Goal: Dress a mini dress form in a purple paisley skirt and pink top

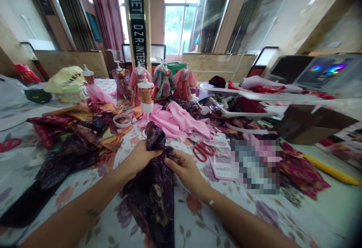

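A dark patterned cloth [160, 187] hangs from both hands over the flowered tablecloth, its upper end bunched above the fingers. My left hand [144, 157] is closed on the cloth from the left, thumb lying across it. From the right, my right hand [182, 165] pinches the cloth's edge between thumb and fingers, close to the left thumb. Just beyond the cloth stands a small white mannequin [146, 99] with a gold and orange top. Red-handled scissors [203, 151] lie to the right of my right hand.
Pink fabric [178, 119] lies behind the hands. Heaped dark and orange fabrics [76, 138] cover the left side. Small dressed mannequins [164, 82] stand at the back. On the right are a printed sheet [222, 161], a cardboard box [311, 123] and a yellow object [333, 170].
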Demonstrator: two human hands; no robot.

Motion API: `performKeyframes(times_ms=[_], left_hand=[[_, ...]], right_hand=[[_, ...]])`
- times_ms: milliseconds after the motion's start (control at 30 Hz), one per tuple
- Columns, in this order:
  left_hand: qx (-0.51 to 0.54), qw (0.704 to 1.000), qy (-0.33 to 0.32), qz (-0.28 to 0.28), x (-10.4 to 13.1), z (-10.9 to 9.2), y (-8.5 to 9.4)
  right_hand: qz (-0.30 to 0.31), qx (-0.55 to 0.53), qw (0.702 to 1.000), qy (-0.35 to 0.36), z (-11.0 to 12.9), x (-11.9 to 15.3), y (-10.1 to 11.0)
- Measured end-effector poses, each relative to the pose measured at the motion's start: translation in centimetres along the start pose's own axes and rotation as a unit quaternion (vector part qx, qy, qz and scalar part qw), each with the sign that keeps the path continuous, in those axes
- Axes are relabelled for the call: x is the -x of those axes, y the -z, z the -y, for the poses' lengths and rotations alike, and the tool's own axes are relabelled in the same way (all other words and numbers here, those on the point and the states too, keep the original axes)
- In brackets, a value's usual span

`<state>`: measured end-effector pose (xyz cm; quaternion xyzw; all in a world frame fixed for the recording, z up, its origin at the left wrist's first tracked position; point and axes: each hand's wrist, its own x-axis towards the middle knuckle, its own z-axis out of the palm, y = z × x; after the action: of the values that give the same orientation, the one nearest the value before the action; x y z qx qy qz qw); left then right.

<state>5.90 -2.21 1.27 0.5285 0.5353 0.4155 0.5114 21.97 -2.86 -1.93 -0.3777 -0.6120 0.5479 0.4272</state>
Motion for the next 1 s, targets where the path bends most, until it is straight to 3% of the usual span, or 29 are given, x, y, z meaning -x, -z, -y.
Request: performKeyframes(times_ms=[133,233,300,433,533,600,700,833,1000], left_hand=[[-0.108,0.994,-0.015,-0.021,-0.6,-0.3,-0.2],[-0.013,0.998,0.060,0.008,-0.2,0.7,-0.2],[0.056,0.993,0.099,0.024,0.3,1.5,0.0],[0.039,0.994,0.085,0.058,0.7,2.5,0.0],[-0.012,0.996,0.073,0.045,0.7,2.9,-0.2],[-0.003,0.996,0.070,0.049,0.8,3.2,-0.4],[0.069,0.990,0.069,0.099,0.9,3.7,-0.5],[0.134,0.979,0.096,0.124,1.1,4.0,-0.2],[0.108,0.984,0.081,0.119,1.3,3.7,-0.1]], right_hand=[[0.074,-0.093,0.990,-0.078,-0.5,0.1,-0.4],[0.148,-0.139,0.967,-0.155,-1.0,0.1,-0.3],[0.153,-0.146,0.962,-0.171,-1.3,0.0,-0.3],[0.071,-0.134,0.978,-0.145,-1.3,0.0,-0.2],[0.040,-0.089,0.989,-0.115,-1.4,-0.1,0.1],[0.033,-0.050,0.993,-0.103,-1.6,-0.2,0.3],[0.022,-0.001,0.995,-0.093,-1.9,-0.3,0.5],[0.025,0.006,0.996,-0.087,-2.0,-0.6,0.7],[0.072,0.004,0.997,-0.020,-1.5,-0.7,0.5]])
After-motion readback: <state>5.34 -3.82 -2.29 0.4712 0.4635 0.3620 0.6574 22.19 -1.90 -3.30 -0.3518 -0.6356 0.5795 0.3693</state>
